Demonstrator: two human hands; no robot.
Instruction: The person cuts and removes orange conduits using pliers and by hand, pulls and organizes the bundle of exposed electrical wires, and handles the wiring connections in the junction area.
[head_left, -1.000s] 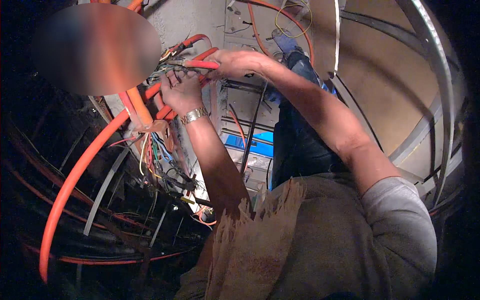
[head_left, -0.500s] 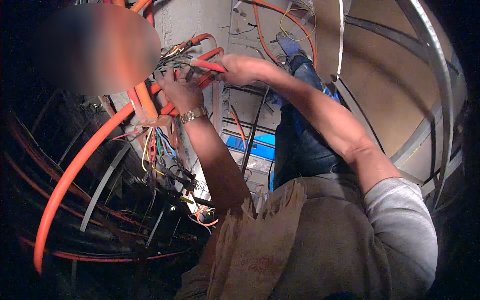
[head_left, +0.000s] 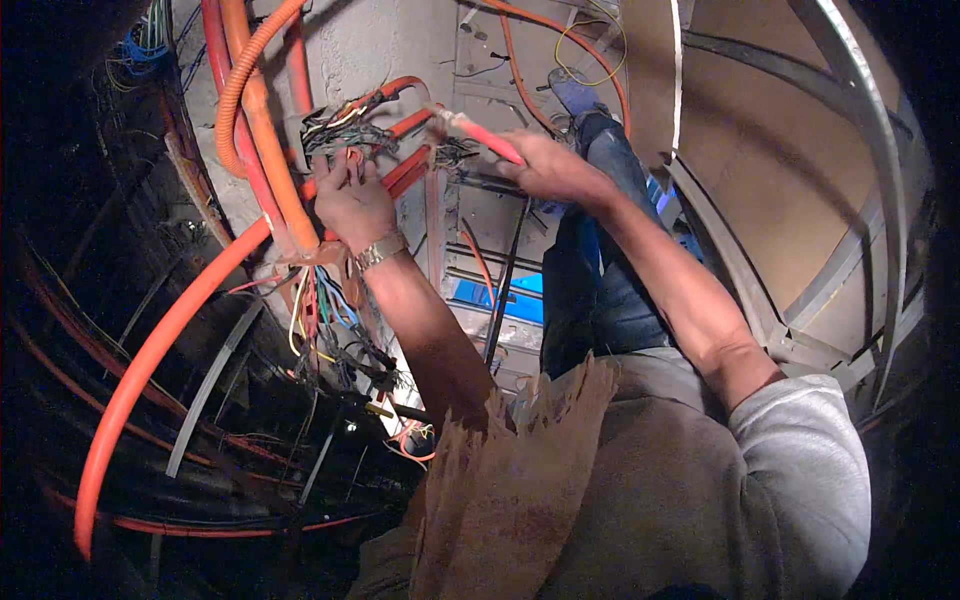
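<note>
My left hand (head_left: 352, 197), with a metal watch at the wrist, reaches up to a tangle of thin wires (head_left: 338, 130) sticking out of red conduit ends on a grey concrete wall; its fingers pinch into the bundle. My right hand (head_left: 548, 168) is closed around the red handle of a tool (head_left: 478, 133) whose tip points left into another wire cluster (head_left: 448, 152). A thick orange-red conduit (head_left: 170, 330) curves down from the wall to the lower left.
Orange corrugated pipes (head_left: 262, 110) run up the wall. Loose coloured wires (head_left: 320, 320) hang below my left wrist. Curved metal strips (head_left: 850, 120) arc on the right beside a brown board. My leg in blue jeans (head_left: 590, 280) stretches ahead; a blue object (head_left: 505, 300) lies on the floor.
The view has shifted so the wall and conduits sit more central. My right hand drew back to the right with the red-handled tool; my left hand stays in the wire bundle.
</note>
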